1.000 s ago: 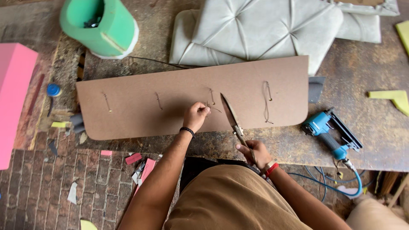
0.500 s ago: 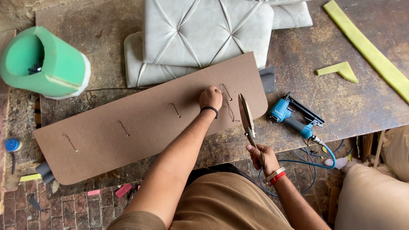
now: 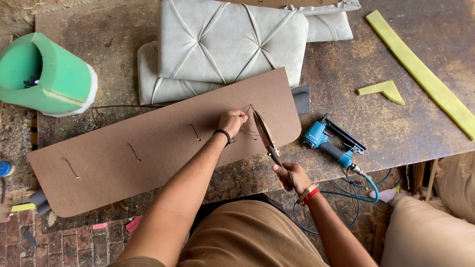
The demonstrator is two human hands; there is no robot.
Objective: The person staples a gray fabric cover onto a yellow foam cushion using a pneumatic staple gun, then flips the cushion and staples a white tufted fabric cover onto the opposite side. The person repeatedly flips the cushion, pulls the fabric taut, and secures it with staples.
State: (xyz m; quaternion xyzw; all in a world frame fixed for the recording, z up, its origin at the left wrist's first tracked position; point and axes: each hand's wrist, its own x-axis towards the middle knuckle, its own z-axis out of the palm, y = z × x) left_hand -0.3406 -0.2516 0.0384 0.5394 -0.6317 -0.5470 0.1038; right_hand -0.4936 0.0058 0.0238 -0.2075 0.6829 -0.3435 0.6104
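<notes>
On worn workbench (image 3: 396,133), long brown board (image 3: 148,153) lay flat. Left hand (image 3: 231,121) pinched thread (image 3: 249,110) at board's slit, fingers pressed together. Right hand (image 3: 291,177) gripped scissors (image 3: 264,136), blades apart by thread. Best: keep thread taut, snip close.

Left hand (image 3: 232,121) pinching thread, seemingly, on brown board (image 3: 148,153); scissors (image 3: 264,136) in right hand (image 3: 291,176).

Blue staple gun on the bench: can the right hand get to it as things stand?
Probably yes. The staple gun lies just right of the right hand with bare bench between. But that hand holds the scissors, so it would have to put them down first.
</notes>
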